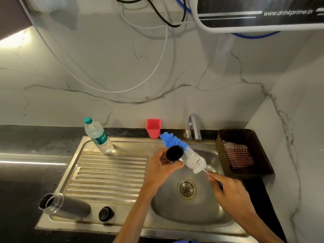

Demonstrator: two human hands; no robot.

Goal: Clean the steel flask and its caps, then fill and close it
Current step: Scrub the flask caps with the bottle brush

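While held over the sink [201, 218], cap [174, 153] in left grip [162, 170].

steel sink drainboard [112, 172] carries lying flask [66, 206], black cap [106, 213], water bottle [99, 136]

We've got both forearms reaching fwd over the sink basin. Our left hand [160, 170] is raised near the basin's left edge, fingers curled round a black cap [174, 153], wrist bent. Our right hand [228, 188] sits lower by the right edge, pinching a brush handle [218, 183], fingers closed tight.
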